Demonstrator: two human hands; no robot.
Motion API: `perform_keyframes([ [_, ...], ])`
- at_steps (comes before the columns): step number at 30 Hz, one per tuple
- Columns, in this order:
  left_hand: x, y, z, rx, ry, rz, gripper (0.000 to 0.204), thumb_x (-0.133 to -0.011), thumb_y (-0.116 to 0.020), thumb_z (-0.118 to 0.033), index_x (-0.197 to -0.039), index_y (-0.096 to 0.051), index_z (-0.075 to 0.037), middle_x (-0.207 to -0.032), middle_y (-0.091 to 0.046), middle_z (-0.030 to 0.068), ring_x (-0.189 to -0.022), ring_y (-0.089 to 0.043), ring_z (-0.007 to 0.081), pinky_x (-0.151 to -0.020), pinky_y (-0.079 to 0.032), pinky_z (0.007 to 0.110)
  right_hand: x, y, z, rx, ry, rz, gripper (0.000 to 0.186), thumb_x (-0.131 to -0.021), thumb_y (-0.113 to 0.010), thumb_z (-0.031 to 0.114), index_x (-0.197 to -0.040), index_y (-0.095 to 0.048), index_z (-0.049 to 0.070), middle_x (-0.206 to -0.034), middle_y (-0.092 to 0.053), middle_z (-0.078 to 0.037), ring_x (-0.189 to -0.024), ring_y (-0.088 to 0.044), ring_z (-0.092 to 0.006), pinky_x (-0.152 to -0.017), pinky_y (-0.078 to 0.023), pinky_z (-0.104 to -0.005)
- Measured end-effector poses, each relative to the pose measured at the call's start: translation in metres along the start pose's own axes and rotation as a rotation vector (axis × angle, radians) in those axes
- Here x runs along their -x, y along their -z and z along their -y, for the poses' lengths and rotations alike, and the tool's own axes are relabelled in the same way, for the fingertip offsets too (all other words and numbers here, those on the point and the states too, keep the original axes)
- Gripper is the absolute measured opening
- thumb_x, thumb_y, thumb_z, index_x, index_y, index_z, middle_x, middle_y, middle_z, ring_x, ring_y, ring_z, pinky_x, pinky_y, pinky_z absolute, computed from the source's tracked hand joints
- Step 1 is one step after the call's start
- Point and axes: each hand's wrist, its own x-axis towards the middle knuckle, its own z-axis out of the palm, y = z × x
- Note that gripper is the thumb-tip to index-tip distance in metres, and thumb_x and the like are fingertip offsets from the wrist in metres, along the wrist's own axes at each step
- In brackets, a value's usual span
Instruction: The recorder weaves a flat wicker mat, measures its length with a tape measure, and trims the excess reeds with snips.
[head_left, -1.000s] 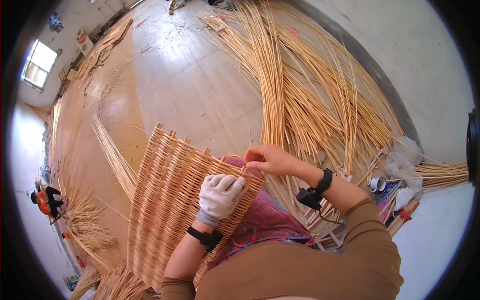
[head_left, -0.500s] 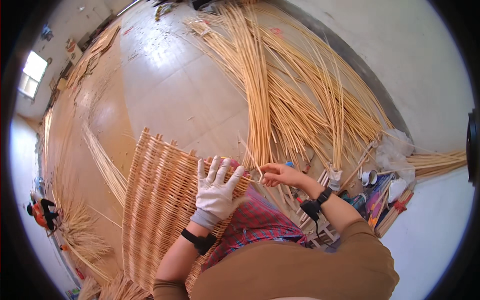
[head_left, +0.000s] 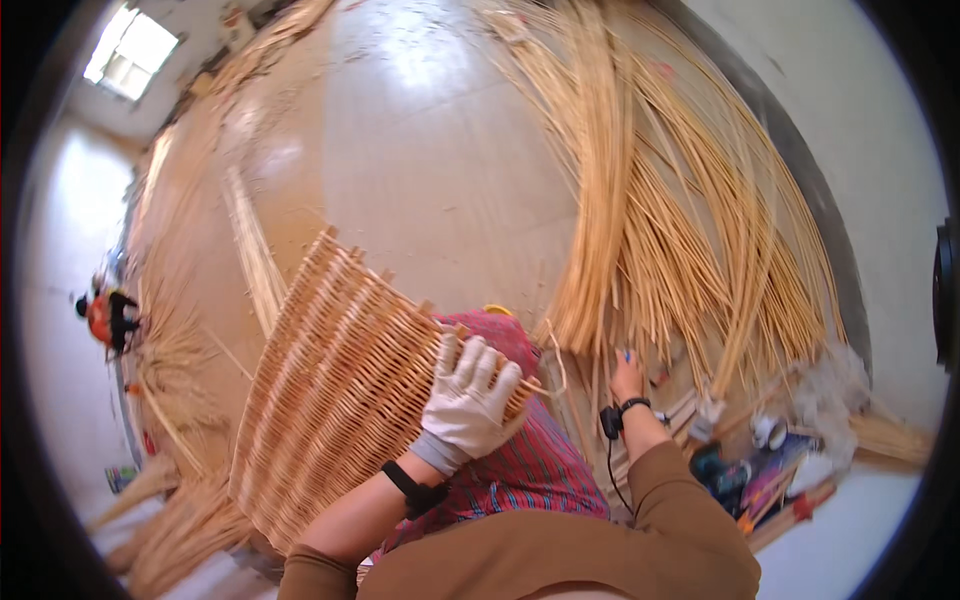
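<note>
One white-gloved left hand [head_left: 468, 400] gripped your likely light, springy tan wicker panel [head_left: 335, 375] by its mid-frame edge, bare right hand [head_left: 627, 379] unclear in grip.

- Woven panel [head_left: 335, 400]: wood-like rods, ribbed and rough, faintly shiny
- Glove [head_left: 462, 405]: white matt cloth, knitted-looking grey cuff
- Patterned garment [head_left: 545, 460]: soft, matt cloth
- Floor [head_left: 430, 200]: smooth, glossy in patches
- Loose rods [head_left: 592, 220]: wood-like, smooth-looking, low sheen
- Bag [head_left: 832, 395]: thin, crinkled, see-through plastic
</note>
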Motion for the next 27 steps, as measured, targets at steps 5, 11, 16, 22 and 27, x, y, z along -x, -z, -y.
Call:
perform_keyframes([
  [5,0.007,0.002,0.001,0.006,0.016,0.001,0.056,-0.075,-0.078,-0.044,-0.118,-0.067,-0.01,-0.119,-0.062,0.0171,-0.128,-0.053,0.0411,-0.122,-0.027,0.063,-0.029,0.002,0.008,-0.051,-0.212,0.171,0.035,-0.095,-0.06,0.013,-0.13,-0.06,0.009,-0.143,-0.052,-0.022,-0.13,-0.052,-0.0443,-0.107,-0.047,-0.0485],
  [11,0.022,0.003,-0.016,0.112,0.014,0.044,0.064,-0.074,-0.081,-0.043,-0.126,-0.065,-0.009,-0.132,-0.057,0.0269,-0.138,-0.046,0.0454,-0.124,-0.024,0.062,-0.019,0.021,0.032,-0.096,-0.108,0.254,0.069,-0.07,-0.086,0.036,-0.124,-0.059,0.002,-0.109,-0.071,-0.025,-0.103,-0.069,-0.0433,-0.09,-0.056,-0.0477],
  [16,0.016,0.0,-0.012,0.322,-0.144,0.151,0.075,-0.079,-0.08,-0.037,-0.145,-0.053,-0.017,-0.149,-0.046,0.0248,-0.147,-0.035,0.0457,-0.127,-0.019,0.056,-0.051,0.094,0.002,-0.819,-0.229,0.15,0.015,-0.08,-0.075,0.014,-0.09,-0.071,0.006,-0.082,-0.068,-0.005,-0.075,-0.065,-0.0159,-0.067,-0.054,-0.0313],
  [22,0.108,0.074,0.059,0.38,0.227,-0.359,0.07,-0.082,-0.084,-0.032,-0.146,-0.058,-0.022,-0.155,-0.045,0.0165,-0.146,-0.038,0.0394,-0.121,-0.034,0.049,-0.022,0.298,0.158,-0.972,-0.018,-0.3,0.014,-0.091,-0.066,0.003,-0.104,-0.065,0.008,-0.081,-0.063,-0.002,-0.069,-0.057,-0.0124,-0.06,-0.047,-0.03],
  [27,0.331,0.131,0.187,-0.382,1.088,-0.933,0.041,-0.081,-0.077,-0.029,-0.114,-0.07,-0.006,-0.122,-0.065,0.0192,-0.118,-0.057,0.0388,-0.107,-0.043,0.049,0.072,0.389,0.247,-0.853,0.316,-0.182,0.025,-0.094,-0.07,0.006,-0.118,-0.065,0.004,-0.105,-0.066,-0.007,-0.089,-0.06,-0.0177,-0.075,-0.05,-0.0299],
])
